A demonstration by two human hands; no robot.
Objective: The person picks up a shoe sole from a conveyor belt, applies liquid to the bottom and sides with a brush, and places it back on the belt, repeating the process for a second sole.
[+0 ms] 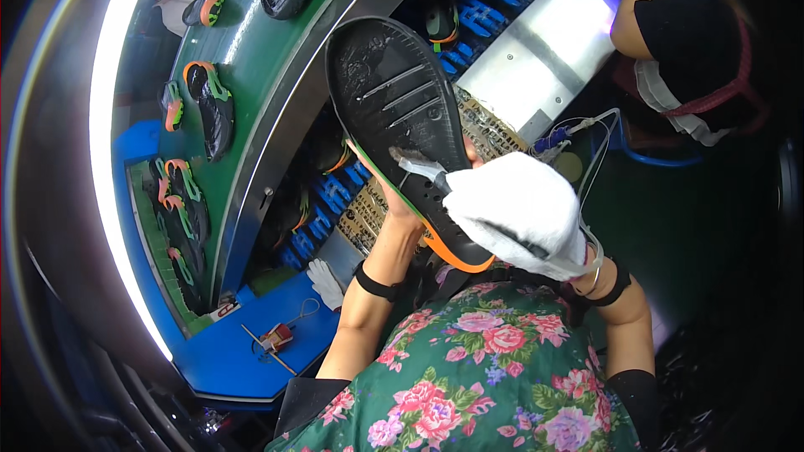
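Note:
A large black shoe sole (pixel 402 92) with an orange and green edge is held up in front of me, its face towards me. My left hand (pixel 400 199) grips it from underneath by the left side, and fingertips show past its right edge. White fabric, like a glove, covers my right hand (pixel 519 209), which is closed around a small brush (pixel 423 166). The brush's bristle end rests on the middle of the sole, and most of its handle is hidden in the hand. Wet-looking, shiny patches lie on the sole's wider end.
At left, a green conveyor belt (pixel 243 75) carries several shoe parts under a bright lamp. A blue table (pixel 251 343) bears a white glove (pixel 325 285) and a small brown-red tool (pixel 275 338). Blue racks (pixel 481 17) run behind the sole. Another person's arm (pixel 638 12) is at upper right.

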